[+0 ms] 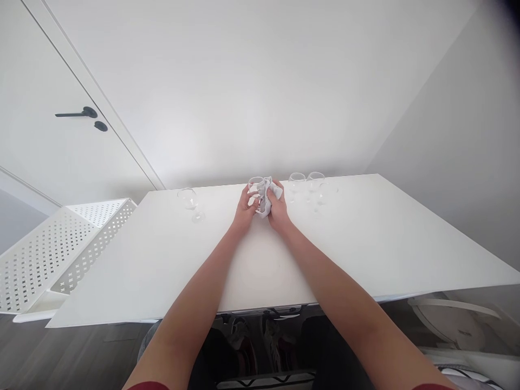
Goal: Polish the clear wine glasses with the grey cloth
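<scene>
Near the back of the white table, my left hand (244,208) is wrapped round a clear wine glass (255,182). Its rim points up, and part of the bowl is hidden by my fingers and the cloth. My right hand (279,207) grips a crumpled white cloth (266,197), pressed against the right side of that glass. Just right of my hands stand several more clear stemmed glasses (297,181), close together. Another wine glass (188,200) is upright by itself, left of my left hand.
The white table (162,260) reaches back to a plain wall. A white perforated metal rack (49,254) sits at its left, below a door with a black handle (83,112). A round pale object (447,322) lies below the table's right front edge.
</scene>
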The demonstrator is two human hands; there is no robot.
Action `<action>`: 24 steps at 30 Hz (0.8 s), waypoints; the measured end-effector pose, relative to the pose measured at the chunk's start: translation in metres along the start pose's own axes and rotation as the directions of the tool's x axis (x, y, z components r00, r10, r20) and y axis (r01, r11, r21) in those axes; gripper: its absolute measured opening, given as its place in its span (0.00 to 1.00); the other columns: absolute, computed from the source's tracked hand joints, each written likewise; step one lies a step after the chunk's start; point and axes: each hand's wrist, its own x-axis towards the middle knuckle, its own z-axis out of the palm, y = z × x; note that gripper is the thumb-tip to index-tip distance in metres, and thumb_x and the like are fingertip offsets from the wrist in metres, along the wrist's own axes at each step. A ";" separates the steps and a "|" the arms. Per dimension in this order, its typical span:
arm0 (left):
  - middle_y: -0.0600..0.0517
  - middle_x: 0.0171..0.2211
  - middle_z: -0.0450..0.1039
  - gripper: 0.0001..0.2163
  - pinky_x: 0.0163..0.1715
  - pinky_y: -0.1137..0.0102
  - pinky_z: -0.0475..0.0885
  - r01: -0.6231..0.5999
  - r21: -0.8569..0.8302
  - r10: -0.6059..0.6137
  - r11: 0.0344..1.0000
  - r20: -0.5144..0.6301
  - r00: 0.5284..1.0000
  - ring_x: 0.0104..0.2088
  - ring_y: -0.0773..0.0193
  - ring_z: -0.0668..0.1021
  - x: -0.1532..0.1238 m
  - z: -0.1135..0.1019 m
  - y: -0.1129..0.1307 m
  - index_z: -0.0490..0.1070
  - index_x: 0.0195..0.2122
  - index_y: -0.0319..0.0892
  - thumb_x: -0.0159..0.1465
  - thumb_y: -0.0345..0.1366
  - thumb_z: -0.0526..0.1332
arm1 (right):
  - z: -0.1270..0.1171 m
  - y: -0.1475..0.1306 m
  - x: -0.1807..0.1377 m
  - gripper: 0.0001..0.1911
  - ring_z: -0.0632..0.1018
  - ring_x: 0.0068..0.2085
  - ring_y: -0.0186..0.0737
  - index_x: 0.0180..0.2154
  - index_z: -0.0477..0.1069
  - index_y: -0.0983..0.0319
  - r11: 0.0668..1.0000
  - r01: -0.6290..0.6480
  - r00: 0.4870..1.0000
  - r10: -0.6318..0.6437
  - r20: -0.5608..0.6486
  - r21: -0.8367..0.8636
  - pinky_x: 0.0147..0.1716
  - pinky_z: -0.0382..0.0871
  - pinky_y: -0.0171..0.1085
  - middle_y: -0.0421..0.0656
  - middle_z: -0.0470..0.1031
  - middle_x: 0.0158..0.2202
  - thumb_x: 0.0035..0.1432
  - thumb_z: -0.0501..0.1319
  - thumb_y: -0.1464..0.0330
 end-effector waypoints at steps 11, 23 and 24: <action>0.49 0.57 0.74 0.34 0.35 0.70 0.73 0.114 -0.112 -0.123 0.987 -0.086 0.989 0.39 0.63 0.78 -0.002 0.002 0.009 0.57 0.71 0.61 0.65 0.44 0.67 | 0.003 0.006 -0.007 0.21 0.76 0.37 0.38 0.46 0.72 0.56 0.931 0.003 0.992 0.042 0.116 -0.365 0.36 0.71 0.36 0.39 0.78 0.38 0.56 0.69 0.53; 0.43 0.64 0.69 0.28 0.41 0.64 0.75 0.081 -0.229 -0.098 0.970 -0.063 0.993 0.54 0.50 0.78 0.003 -0.008 0.014 0.70 0.60 0.48 0.65 0.57 0.63 | 0.000 0.004 -0.007 0.19 0.75 0.31 0.41 0.35 0.76 0.61 0.916 -0.360 0.868 0.399 0.295 -0.178 0.31 0.71 0.41 0.44 0.78 0.32 0.55 0.70 0.51; 0.41 0.63 0.71 0.29 0.40 0.63 0.76 0.094 -0.237 -0.110 0.967 -0.055 0.992 0.53 0.50 0.79 0.003 -0.008 0.014 0.70 0.60 0.46 0.64 0.58 0.63 | 0.001 0.003 -0.009 0.18 0.76 0.33 0.41 0.37 0.76 0.61 0.913 -0.378 0.863 0.408 0.297 -0.154 0.32 0.72 0.41 0.44 0.78 0.34 0.56 0.70 0.52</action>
